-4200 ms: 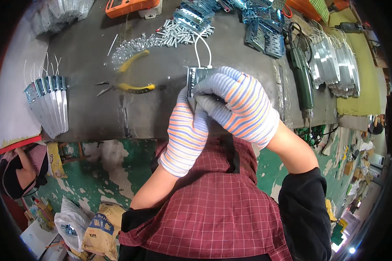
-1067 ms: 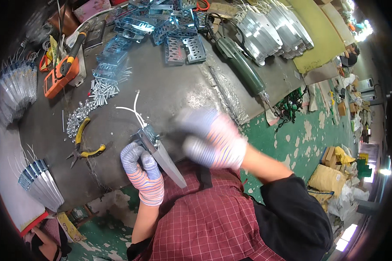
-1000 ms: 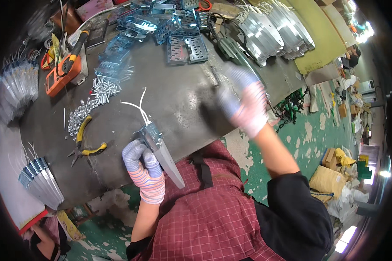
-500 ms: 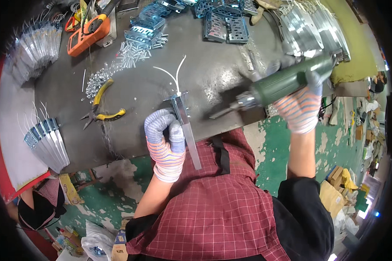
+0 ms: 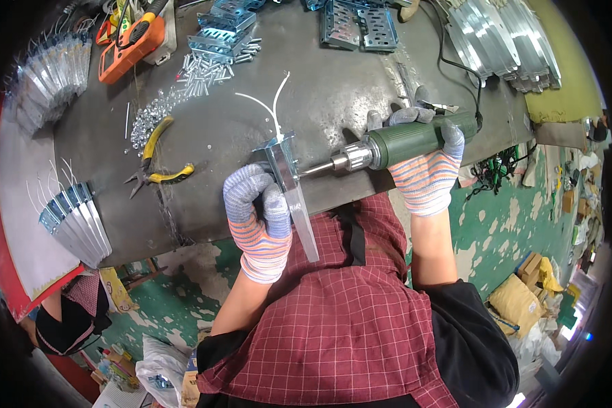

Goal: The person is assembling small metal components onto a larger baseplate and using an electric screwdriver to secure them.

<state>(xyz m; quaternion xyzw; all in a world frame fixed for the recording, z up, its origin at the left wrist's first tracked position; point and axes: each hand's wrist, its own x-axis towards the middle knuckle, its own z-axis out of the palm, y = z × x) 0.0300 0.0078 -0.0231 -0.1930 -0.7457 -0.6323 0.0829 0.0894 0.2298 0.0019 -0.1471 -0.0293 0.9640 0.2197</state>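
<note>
My left hand [image 5: 260,228], in a striped knit glove, pinches a flat metal strip [image 5: 302,221] with a metal bracket [image 5: 279,158] at its upper end. Two white wires [image 5: 276,117] rise from that end and spread apart. In my gloved right hand [image 5: 425,173] lies a green electric screwdriver [image 5: 415,141], held level with its bit pointing left. The bit's tip [image 5: 306,171] meets the bracket's right side, where a small screw seems to sit; exact contact is hard to make out.
Yellow-handled pliers [image 5: 151,160] lie left of my left hand, near loose nuts [image 5: 153,119] and screws [image 5: 204,73]. Perforated brackets [image 5: 360,27] and metal strips [image 5: 503,41] are stacked at the back. Wired strips [image 5: 78,221] fan out at left beside an orange meter [image 5: 132,51].
My right hand has brought the screwdriver left and down, levelling it until the bit reaches the bracket. The left hand keeps its hold on the strip, nearly still.
</note>
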